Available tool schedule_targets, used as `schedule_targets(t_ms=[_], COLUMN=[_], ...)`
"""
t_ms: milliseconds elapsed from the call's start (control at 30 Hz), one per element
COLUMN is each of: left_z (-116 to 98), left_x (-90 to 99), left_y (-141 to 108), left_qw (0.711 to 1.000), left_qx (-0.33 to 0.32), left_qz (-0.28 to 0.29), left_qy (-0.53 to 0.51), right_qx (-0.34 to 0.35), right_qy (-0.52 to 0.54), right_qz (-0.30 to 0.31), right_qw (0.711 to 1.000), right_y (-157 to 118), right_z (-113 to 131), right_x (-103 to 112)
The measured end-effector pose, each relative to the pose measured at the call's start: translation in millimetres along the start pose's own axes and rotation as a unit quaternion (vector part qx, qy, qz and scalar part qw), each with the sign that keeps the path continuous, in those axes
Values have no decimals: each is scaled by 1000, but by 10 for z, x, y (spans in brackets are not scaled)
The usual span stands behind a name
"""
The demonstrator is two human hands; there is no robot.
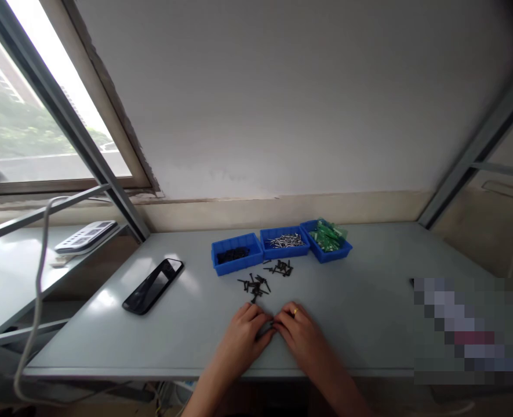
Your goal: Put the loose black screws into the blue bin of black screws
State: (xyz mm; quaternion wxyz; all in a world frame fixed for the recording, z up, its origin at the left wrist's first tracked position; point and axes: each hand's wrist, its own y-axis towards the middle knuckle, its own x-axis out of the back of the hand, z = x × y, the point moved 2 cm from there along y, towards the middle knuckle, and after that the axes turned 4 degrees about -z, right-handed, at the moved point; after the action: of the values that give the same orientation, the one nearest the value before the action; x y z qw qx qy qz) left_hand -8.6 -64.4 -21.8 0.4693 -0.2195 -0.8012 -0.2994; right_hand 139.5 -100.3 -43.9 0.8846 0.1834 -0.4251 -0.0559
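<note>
My left hand (248, 329) and my right hand (296, 328) meet near the front of the desk, fingertips pinched together. Between them shows a bit of a small dark screw-like piece (272, 324), mostly hidden by the fingers. A ring sits on a finger of the right hand. Just beyond the left hand lies a loose pile of dark screws (255, 285). Farther back is a second pile of dark screws (281, 267), in front of the blue bins.
Along the back stand a blue bin with dark screws (221, 269), one with silver pieces (284, 252) and a tilted one with green plastic packets (334, 256). A black phone (153, 286) lies left. A blurred-out item (469, 330) is right; metal posts (121, 202) frame the desk.
</note>
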Motion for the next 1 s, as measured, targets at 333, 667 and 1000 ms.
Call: schedule_targets(t_ms=[333, 667, 1000], left_z=[38, 35, -54], left_x=[-2, 81, 96], left_y=[-3, -13, -20], left_qw=[998, 989, 995], left_qx=[2, 37, -22], left_qz=[6, 20, 20], left_qy=[-70, -144, -100], right_qx=[-8, -80, -49], right_qy=[59, 194, 195], right_qz=[29, 72, 33], right_qw=[998, 975, 979], right_y=[16, -13, -59], right_z=[-7, -34, -19], right_x=[37, 183, 169])
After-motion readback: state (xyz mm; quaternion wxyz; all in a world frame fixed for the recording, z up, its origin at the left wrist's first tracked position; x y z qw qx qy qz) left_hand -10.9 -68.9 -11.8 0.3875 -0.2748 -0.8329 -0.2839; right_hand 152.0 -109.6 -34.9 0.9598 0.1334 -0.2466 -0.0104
